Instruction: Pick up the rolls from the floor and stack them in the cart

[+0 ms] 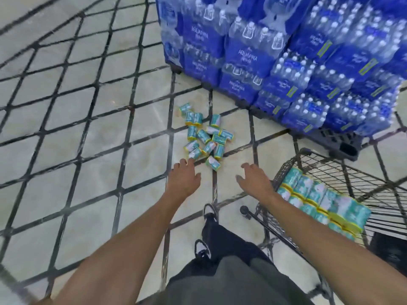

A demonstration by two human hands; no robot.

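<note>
Head view. I see a tiled floor (66,119) with dark grout lines. At upper right stands a stack of blue bottled-water packs (286,62). At lower right is the wire cart (343,164), with teal-and-yellow rolls (319,199) stacked in rows along its near side. More rolls (204,137) lie scattered on the floor between the water packs and my hands. My left hand (184,177) is extended with relaxed fingers, holding nothing, its fingertips over the nearest roll. My right hand (255,178) is likewise spread and empty, beside the cart.
</note>
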